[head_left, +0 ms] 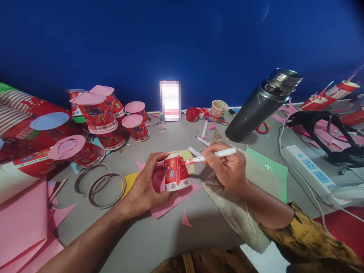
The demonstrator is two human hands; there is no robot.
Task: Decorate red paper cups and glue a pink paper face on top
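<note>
My left hand (146, 185) is wrapped round a red patterned paper cup (176, 172), held upside down over a pink paper sheet (170, 199). My right hand (226, 165) pinches a white marker (212, 155), whose red tip touches the cup's side near the top. Beneath the cup, a yellow sheet (129, 181) lies under the pink one. My right forearm rests on a beige cloth (241, 216).
Several upside-down red cups with pink paper discs (98, 112) stand at the left. Tape rings (99, 184) lie near pink sheets (22, 223). A dark thermos (261, 104) leans at the back right. A power strip (309, 170), cables, a green sheet (269, 167) and loose markers (204, 131) surround.
</note>
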